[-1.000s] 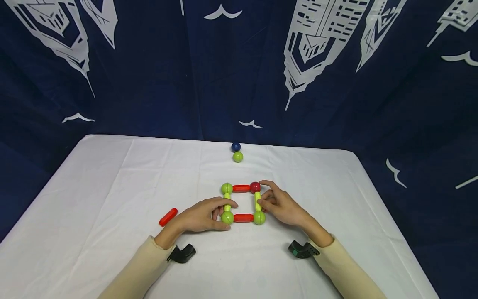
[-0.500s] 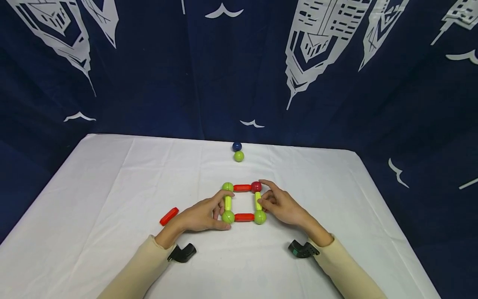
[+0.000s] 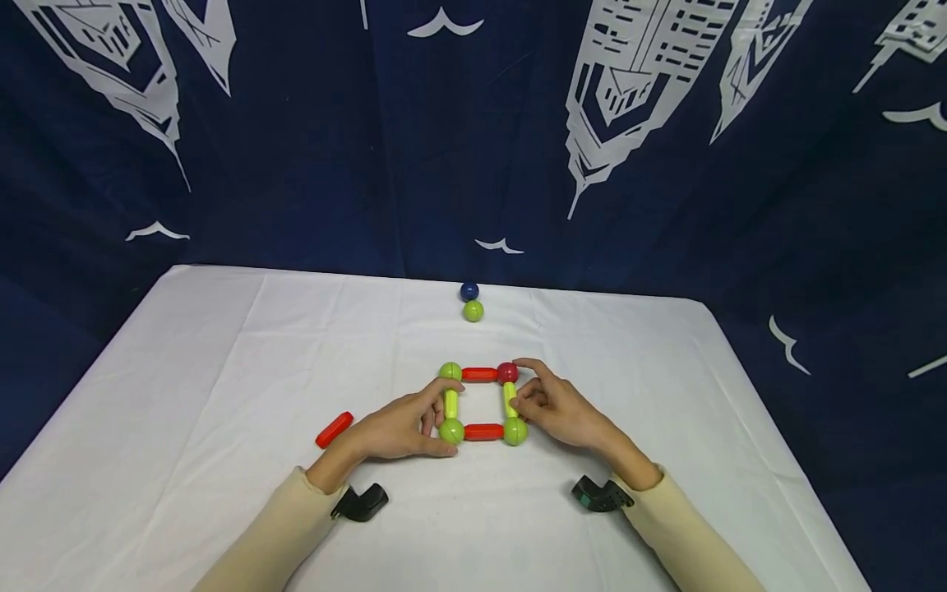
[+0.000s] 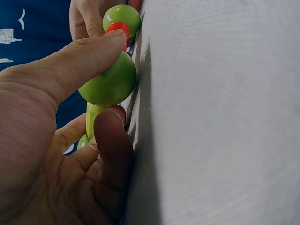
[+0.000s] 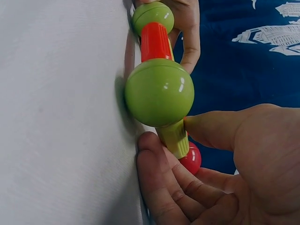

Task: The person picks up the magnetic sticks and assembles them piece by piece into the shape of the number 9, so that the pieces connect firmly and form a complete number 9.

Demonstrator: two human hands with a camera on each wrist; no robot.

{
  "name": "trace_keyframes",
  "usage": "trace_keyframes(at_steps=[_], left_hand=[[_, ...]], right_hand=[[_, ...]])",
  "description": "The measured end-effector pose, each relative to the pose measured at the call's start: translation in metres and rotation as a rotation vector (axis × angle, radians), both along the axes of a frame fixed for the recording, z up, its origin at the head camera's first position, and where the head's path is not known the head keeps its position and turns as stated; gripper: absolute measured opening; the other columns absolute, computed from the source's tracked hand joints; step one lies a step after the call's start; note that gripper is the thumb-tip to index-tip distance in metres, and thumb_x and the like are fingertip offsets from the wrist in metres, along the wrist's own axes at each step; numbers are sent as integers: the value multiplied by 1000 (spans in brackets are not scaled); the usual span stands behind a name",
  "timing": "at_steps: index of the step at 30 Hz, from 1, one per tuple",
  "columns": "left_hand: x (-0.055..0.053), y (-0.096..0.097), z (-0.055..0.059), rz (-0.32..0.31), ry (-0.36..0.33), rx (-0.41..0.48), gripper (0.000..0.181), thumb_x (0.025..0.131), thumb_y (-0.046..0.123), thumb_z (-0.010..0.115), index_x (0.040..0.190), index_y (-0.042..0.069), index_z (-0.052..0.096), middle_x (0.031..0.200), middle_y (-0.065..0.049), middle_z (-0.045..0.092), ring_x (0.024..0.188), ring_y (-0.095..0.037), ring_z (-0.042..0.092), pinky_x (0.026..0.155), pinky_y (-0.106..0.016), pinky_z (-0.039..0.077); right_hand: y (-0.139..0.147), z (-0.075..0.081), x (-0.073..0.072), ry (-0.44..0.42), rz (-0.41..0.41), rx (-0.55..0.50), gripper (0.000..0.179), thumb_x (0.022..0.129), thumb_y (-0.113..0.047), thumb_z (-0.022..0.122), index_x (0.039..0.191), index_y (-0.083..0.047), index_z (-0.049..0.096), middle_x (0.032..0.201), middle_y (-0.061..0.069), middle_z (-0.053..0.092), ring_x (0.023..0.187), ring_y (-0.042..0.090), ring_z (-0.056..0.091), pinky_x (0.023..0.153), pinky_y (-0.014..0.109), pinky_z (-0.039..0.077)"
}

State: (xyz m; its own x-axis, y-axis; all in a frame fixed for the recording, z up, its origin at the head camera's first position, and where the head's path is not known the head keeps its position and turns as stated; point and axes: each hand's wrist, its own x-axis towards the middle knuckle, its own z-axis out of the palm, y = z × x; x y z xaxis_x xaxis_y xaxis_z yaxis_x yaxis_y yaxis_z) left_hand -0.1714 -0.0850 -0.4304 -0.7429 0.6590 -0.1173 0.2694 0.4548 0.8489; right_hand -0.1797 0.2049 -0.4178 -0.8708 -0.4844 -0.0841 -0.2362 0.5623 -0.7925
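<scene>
A flat square of toy building balls and rods lies on the table: two red rods (image 3: pixel 484 432) and two yellow-green rods (image 3: pixel 451 404) join three green balls (image 3: pixel 452 432) and a red ball (image 3: pixel 507 372). Its left side is held by my left hand (image 3: pixel 405 423), thumb at the near ball and index finger at the far one. In the left wrist view the thumb overlaps the near green ball (image 4: pixel 112 84). On the right side my right hand (image 3: pixel 558 407) pinches the yellow-green rod (image 5: pixel 174 138), its index fingertip at the red ball.
A loose red rod (image 3: pixel 334 429) lies left of my left wrist. Behind the square, a blue ball (image 3: pixel 469 292) and another green ball (image 3: pixel 473 311) sit near the far edge of the white-covered table (image 3: pixel 222 362). A dark blue printed curtain (image 3: pixel 311 164) hangs behind.
My left index finger has moved from over the left rod to the far-left green ball. My right hand and the square stay nearly in place.
</scene>
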Motion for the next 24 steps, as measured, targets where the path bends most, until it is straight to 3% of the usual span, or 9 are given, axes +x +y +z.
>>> trace_keyframes(at_steps=[9,18,24], left_hand=[[0,-1,-1,9,-2,12,76,82,25,84,144,18,40,94,0,53,75,-13,55,66,-25,44],[-1,-1,-3,16,12,14,74,82,26,84,143,19,42,93,0,54,75,-13,55,66,-25,44],[-2,-1,-5,1,-4,35,79,80,28,85,144,18,41,94,1,54,73,-12,56,64,-25,43]], right_hand=[[3,9,0,25,43,52,57,98,-9,60,148,-4,33,106,10,71,82,10,68,79,24,53],[12,22,-2,130,-18,90,39,96,-8,64,134,-3,56,106,6,71,92,18,68,80,30,55],[33,29,7,223,-46,108,24,95,-10,68,119,-7,69,109,3,71,95,18,65,85,35,55]])
